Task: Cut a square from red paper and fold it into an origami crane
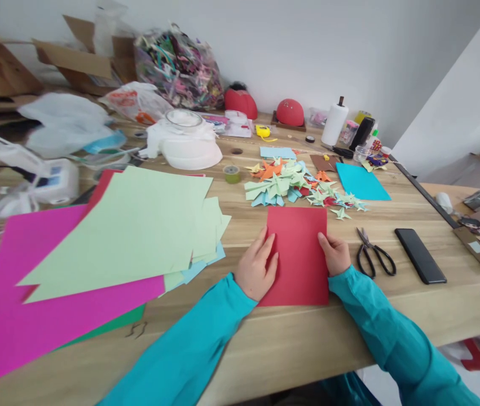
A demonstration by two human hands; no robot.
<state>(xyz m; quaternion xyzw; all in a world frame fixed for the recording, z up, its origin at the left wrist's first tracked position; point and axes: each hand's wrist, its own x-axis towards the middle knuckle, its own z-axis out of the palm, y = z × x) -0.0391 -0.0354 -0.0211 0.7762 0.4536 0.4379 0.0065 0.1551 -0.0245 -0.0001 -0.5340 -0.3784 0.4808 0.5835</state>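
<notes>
Near the front of the tabletop (392, 316), in the head view, a red sheet (296, 248) is lying flat between the two hands. The left hand (256, 270) is resting on the sheet's left edge, its grip open, with the fingers stretched out and pressing down rather than holding. The right hand (336, 255) is sitting at the right edge with the thumb on top. Its grip is looking half-curled, and I cannot tell whether any fingers are tucked under the paper. Scissors (375, 256) are lying just right of that hand, with a black phone (419, 255) beyond them. Folded paper shapes (294, 186) are piling up just beyond the sheet's far edge, and a stack of large coloured sheets (138, 225) is spreading out at the left, near the left sleeve. As I am judging it, uneven pressure from the hands could skew or crease the sheet, and a sleeve could drag the stack or nudge the scissors.
</notes>
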